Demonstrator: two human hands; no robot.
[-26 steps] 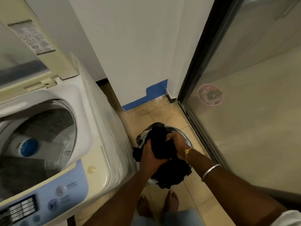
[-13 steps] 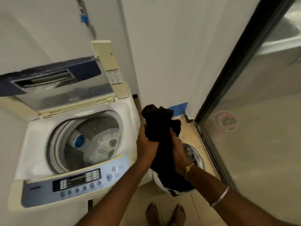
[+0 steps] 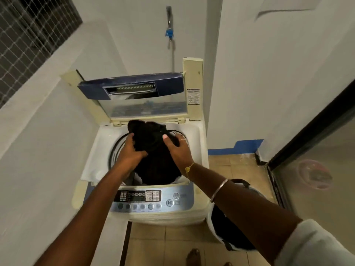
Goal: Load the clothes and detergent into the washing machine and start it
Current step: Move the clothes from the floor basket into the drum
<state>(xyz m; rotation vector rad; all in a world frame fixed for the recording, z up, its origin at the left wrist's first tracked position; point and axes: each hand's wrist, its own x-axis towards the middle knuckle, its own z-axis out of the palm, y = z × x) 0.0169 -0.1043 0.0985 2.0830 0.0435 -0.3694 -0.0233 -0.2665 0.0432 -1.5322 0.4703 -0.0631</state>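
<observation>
Lifted from the basket (image 3: 215,235) at lower right, the clothes (image 3: 153,156) now hang mid-frame over the washer (image 3: 99,146), half inside its drum. Left grip (image 3: 130,150) and right grip (image 3: 178,152) clutch the bundle from either side, likely keeping it bunched to clear the rim. The lid (image 3: 132,89) stands raised behind.

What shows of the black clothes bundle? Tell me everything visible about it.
The black clothes bundle is a soft, crumpled, matte dark fabric mass, with no print or seams discernible. It hangs over the open drum of the washing machine, its top bunched between the hands, its lower part drooping into the opening. The left hand grips its left side and the right hand grips its right; whether it touches the drum cannot be told.
</observation>
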